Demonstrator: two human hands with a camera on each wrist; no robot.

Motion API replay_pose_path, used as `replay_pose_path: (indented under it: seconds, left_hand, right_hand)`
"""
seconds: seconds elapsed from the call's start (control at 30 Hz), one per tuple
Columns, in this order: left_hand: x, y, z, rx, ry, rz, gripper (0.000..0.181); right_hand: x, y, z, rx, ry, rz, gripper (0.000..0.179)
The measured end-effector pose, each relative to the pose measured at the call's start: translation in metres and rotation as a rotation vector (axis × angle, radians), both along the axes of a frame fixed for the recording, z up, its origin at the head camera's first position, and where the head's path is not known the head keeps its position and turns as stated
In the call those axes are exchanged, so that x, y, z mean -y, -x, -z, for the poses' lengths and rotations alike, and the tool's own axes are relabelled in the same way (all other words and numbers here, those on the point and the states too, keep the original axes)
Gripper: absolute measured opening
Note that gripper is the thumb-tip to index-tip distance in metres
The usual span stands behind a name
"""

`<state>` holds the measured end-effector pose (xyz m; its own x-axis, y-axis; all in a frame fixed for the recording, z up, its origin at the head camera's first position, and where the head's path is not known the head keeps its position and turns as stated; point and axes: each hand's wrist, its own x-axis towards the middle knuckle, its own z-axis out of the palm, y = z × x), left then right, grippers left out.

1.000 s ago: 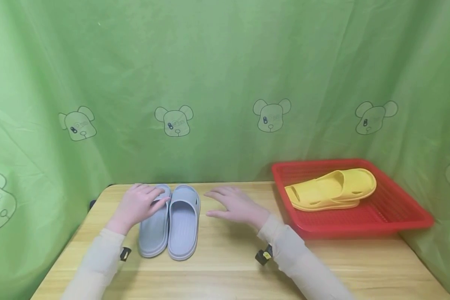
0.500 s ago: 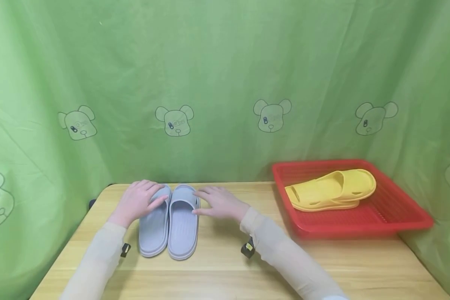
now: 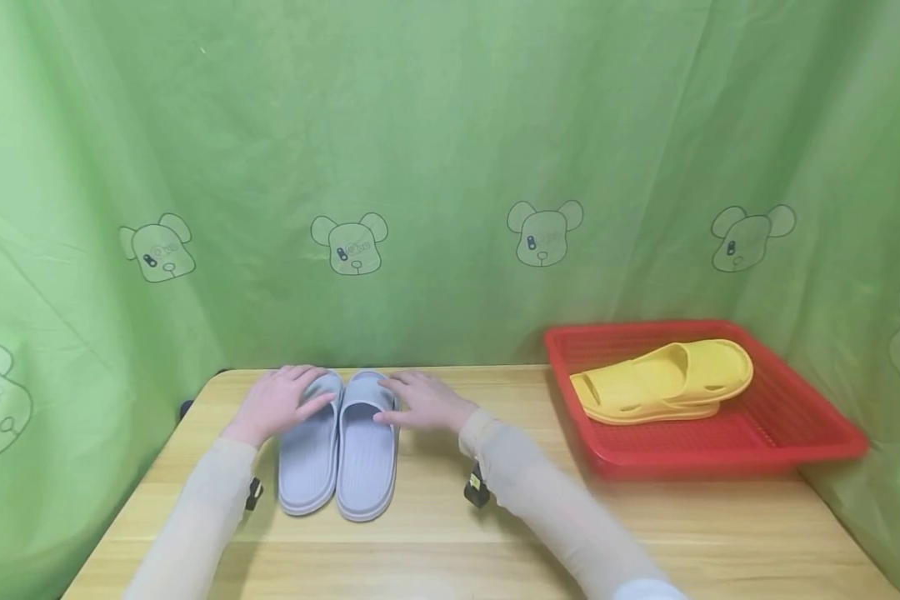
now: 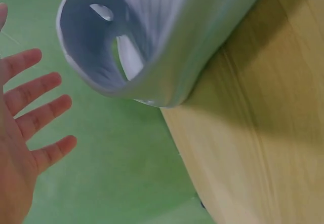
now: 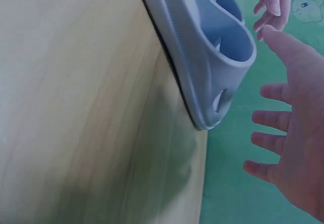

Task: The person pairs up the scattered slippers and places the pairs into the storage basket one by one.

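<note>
Two grey-blue slide slippers lie side by side on the wooden table, toes toward the curtain. Over the toe strap of the left slipper (image 3: 307, 467) hovers my left hand (image 3: 276, 403), its fingers spread. In the left wrist view those fingers (image 4: 38, 89) are apart from the slipper's strap (image 4: 172, 57). My right hand (image 3: 429, 402) is at the outer side of the right slipper (image 3: 366, 467), thumb overlapping its opening in the head view. The right wrist view shows its fingers (image 5: 271, 120) relaxed and separated, with a gap to the strap (image 5: 223, 72).
A red plastic basket (image 3: 810, 417) stands at the table's right with yellow slippers (image 3: 667, 375) inside, one resting on another. Green curtain (image 3: 450, 167) with bear-head prints hangs behind and along both sides. The wooden table (image 3: 420, 558) ends close behind the grey-blue slippers.
My right hand has moved left, from beside the basket side of the table to the right slipper. My left hand has barely shifted. The slippers and basket have stayed in place.
</note>
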<state>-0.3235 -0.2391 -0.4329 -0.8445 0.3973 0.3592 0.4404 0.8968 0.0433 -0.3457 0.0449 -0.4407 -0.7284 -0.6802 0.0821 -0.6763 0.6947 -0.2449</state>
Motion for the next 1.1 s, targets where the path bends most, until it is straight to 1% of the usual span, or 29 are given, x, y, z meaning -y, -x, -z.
replay_pose_path:
  seconds: [0.17,0.27,0.4,0.53,0.7,0.93,1.1]
  left_hand:
    - [0.005,0.005,0.007,0.094,-0.007,-0.04,0.06]
    - [0.008,0.008,0.012,0.159,0.001,-0.068,0.063]
    - [0.009,0.011,0.018,0.212,0.005,-0.089,0.067]
    - [0.007,0.012,0.022,0.227,-0.017,-0.1,0.068]
    - [0.006,0.013,0.026,0.242,-0.026,-0.115,0.067]
    - [0.007,0.014,0.031,0.265,-0.048,-0.133,0.069]
    - [0.006,0.015,0.033,0.263,-0.054,-0.136,0.07]
  right_hand:
    - [0.007,0.007,0.007,0.034,0.023,0.006,0.076]
    - [0.011,0.011,0.013,0.074,0.042,0.024,0.077]
    - [0.015,0.015,0.019,0.136,0.083,0.054,0.079]
    - [0.017,0.017,0.025,0.179,0.13,0.071,0.081]
    - [0.02,0.019,0.031,0.209,0.176,0.059,0.082]
    - [0.024,0.022,0.036,0.231,0.188,0.06,0.081]
    - [0.026,0.023,0.039,0.231,0.215,0.063,0.079]
